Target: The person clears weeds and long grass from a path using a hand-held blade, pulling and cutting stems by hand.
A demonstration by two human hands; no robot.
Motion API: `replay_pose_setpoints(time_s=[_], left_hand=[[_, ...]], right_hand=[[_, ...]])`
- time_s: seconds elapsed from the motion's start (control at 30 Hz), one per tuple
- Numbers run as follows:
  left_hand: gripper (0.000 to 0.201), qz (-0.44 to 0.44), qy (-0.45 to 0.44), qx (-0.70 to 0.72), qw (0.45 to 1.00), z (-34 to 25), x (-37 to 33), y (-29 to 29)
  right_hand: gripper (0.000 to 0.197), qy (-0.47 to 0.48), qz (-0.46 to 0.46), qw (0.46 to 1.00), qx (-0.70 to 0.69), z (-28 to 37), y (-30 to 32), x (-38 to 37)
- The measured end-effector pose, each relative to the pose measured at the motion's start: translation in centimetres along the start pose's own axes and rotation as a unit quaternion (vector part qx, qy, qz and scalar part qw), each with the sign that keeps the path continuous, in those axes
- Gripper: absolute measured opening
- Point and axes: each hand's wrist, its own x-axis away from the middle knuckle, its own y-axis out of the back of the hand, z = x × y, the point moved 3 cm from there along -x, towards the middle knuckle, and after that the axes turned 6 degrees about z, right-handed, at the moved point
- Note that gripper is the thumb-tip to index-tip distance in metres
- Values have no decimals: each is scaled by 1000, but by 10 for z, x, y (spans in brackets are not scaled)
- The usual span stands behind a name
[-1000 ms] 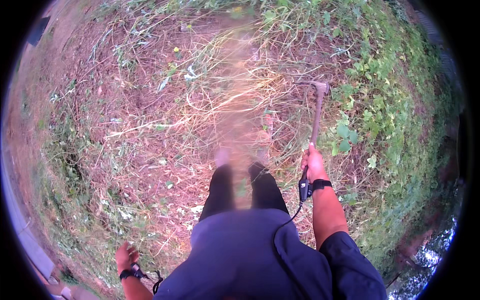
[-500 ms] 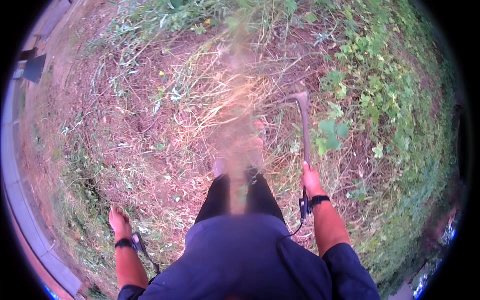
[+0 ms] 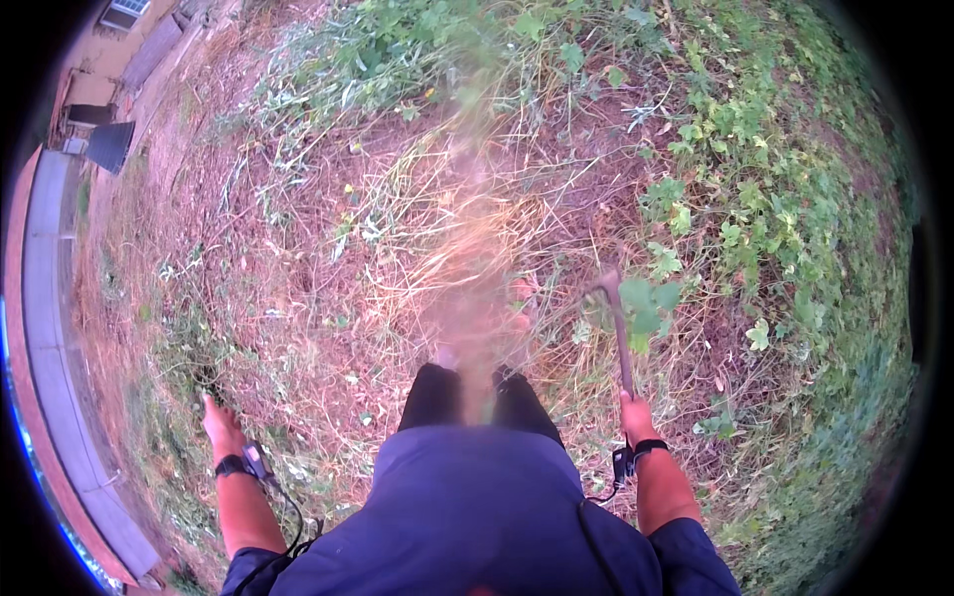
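Observation:
My right hand (image 3: 638, 415) grips the long handle of a hoe (image 3: 622, 343) on the right. Its dark head points left and sits low over dry stalks, beside a broad-leaved green plant (image 3: 651, 303); whether it touches the ground I cannot tell. Out to the left hangs my left hand (image 3: 223, 427), its fingers loosely apart and nothing in them, above weeds and leaf litter. Dry, straw-coloured grass (image 3: 467, 253) lies in a loose heap ahead of my feet. A blurred vertical smear hides part of the heap and my feet.
Leafy green vines (image 3: 775, 214) spread along the right side. More weeds (image 3: 388, 65) grow at the far side. A grey paved strip (image 3: 60, 328) curves along the left edge, with a dark panel-like object (image 3: 110, 146) and a building wall (image 3: 99, 50) at the far left.
My right hand and the hoe have come lower and nearer my body, the hoe's head dropping beside the broad-leaved plant. My left hand has shifted slightly left. The view has tilted, showing more of the building.

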Motion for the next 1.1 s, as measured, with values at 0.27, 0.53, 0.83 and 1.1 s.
replay_pose_setpoints(time_s=[0.27, 0.53, 0.83, 1.1], left_hand=[[24, 123, 5, -118, 985, 53, 0, -106], [16, 284, -43, -244, 926, -1, -33, -276], [37, 383, -62, -277, 879, -101, -94, -374], [35, 379, -26, -279, 882, -123, -100, -396]], right_hand=[[43, -151, -1, 988, -27, 8, 12, 52], [39, -187, -48, 978, -74, 12, -20, 42], [42, -255, -111, 951, -137, 77, -43, 63], [48, -301, -195, 905, -228, 67, -18, 74]])
